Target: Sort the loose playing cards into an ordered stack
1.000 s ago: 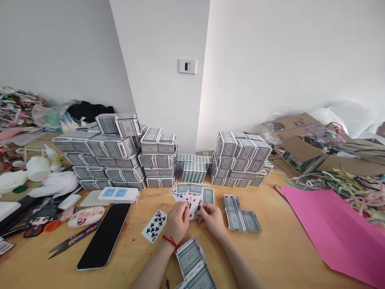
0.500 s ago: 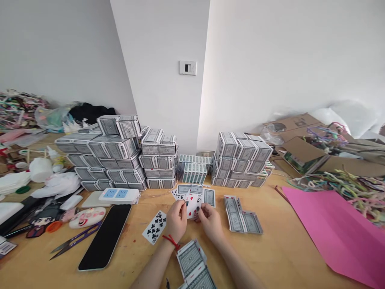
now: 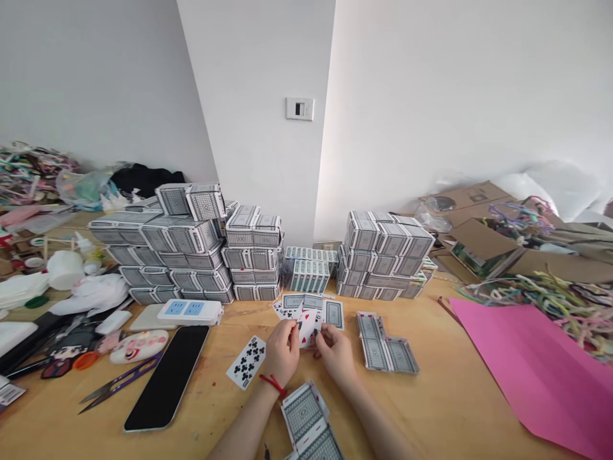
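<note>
My left hand (image 3: 281,353), with a red string at the wrist, and my right hand (image 3: 336,351) pinch a small fan of playing cards (image 3: 306,324) between them above the wooden table (image 3: 454,396). Red hearts show on the front card. More cards (image 3: 311,303) lie spread on the table just behind the fan, some face down. A nine of clubs (image 3: 246,361) lies face up left of my left hand. A flattened card box (image 3: 385,342) lies to the right of my right hand. Another opened box (image 3: 309,421) rests between my forearms.
Stacks of grey patterned card boxes (image 3: 182,246) (image 3: 385,255) stand at the back, with green decks (image 3: 309,268) between them. A black phone (image 3: 167,374), a power strip (image 3: 189,310) and scissors (image 3: 117,382) lie left. A pink sheet (image 3: 536,370) and cardboard boxes (image 3: 483,236) fill the right.
The hands have lifted the held cards slightly and shifted them a little; the fan looks tighter. Everything else on the table stays where it was.
</note>
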The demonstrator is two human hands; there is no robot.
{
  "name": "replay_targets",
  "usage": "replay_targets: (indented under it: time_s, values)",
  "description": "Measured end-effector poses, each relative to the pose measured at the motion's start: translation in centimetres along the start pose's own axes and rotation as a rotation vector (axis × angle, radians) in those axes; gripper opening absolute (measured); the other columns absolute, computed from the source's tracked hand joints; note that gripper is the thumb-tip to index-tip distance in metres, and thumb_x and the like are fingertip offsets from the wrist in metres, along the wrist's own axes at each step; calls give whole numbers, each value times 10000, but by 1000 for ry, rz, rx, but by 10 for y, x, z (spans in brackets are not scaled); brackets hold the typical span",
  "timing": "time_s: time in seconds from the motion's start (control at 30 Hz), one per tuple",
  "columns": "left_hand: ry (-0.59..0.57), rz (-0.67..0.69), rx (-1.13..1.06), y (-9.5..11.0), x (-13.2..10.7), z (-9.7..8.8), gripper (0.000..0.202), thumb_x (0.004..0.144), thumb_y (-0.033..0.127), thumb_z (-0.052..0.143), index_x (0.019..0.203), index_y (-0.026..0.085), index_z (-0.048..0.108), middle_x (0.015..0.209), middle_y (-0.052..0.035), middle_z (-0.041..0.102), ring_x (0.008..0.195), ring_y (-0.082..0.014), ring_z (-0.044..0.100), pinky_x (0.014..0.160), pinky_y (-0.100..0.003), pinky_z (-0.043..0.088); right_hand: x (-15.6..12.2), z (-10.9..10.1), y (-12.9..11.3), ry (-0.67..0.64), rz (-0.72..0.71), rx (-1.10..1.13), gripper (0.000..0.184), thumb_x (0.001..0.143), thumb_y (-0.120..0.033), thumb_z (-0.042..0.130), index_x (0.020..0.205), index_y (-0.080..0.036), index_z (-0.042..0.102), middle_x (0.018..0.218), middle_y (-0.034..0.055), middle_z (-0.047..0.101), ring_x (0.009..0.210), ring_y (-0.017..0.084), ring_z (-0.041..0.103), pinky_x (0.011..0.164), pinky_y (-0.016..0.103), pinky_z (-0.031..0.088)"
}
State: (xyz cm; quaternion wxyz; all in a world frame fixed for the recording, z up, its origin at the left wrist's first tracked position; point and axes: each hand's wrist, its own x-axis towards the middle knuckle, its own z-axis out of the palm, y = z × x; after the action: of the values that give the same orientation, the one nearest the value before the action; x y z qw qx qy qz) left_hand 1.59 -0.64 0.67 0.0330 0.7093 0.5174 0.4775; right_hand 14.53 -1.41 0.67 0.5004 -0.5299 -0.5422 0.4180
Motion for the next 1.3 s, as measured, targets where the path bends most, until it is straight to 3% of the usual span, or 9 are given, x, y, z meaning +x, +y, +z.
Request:
replay_targets:
  time_s: [0.13, 0.33, 0.57, 0.83, 1.1, 1.3]
  values:
    - [20, -20, -17, -2, 1, 0, 129, 807, 197, 362, 717, 187, 452, 624, -15, 510, 576, -133, 505, 548, -245, 416, 3, -2, 4, -88, 18, 47, 254, 709, -414, 482, 652, -167, 501, 564, 39, 599, 480, 157, 552, 416, 235, 428]
    - [1, -20, -22, -1, 0, 0, 143, 808, 201, 360, 703, 186, 456, 622, -12, 515, 578, -132, 507, 558, -244, 416, -2, 3, 3, 65, -85, -139, 205, 722, -363, 457, 599, -200, 434, 507, 10, 570, 458, 146, 537, 456, 234, 408]
    - [36, -33, -6, -2, 0, 1, 122, 797, 199, 383, 724, 184, 479, 643, -16, 542, 587, -131, 516, 558, -236, 414, 2, -1, 2, -127, 16, -47, 218, 731, -370, 416, 589, -205, 418, 516, 16, 588, 463, 158, 554, 432, 235, 402]
    - [3, -61, -25, -2, 1, 1, 142, 806, 220, 366, 723, 184, 476, 645, -17, 542, 589, -138, 528, 555, -241, 416, -1, 6, 3, 71, -117, -305, 216, 731, -314, 413, 549, -214, 358, 463, -19, 490, 431, 131, 469, 442, 219, 321]
    - [-46, -105, -13, -3, 0, 1, 164, 806, 236, 362, 703, 179, 476, 628, -8, 531, 570, -123, 513, 553, -221, 408, -3, 4, 1, 70, -113, -300, 220, 735, -323, 413, 550, -204, 399, 460, -8, 517, 420, 133, 490, 428, 212, 331]
    - [-30, -87, 3, -3, 0, -1, 157, 798, 237, 376, 693, 179, 477, 607, -6, 532, 550, -121, 511, 544, -219, 407, -2, 2, -1, -43, -39, -98, 180, 747, -334, 393, 740, -186, 494, 529, -16, 555, 391, 125, 512, 405, 209, 373]
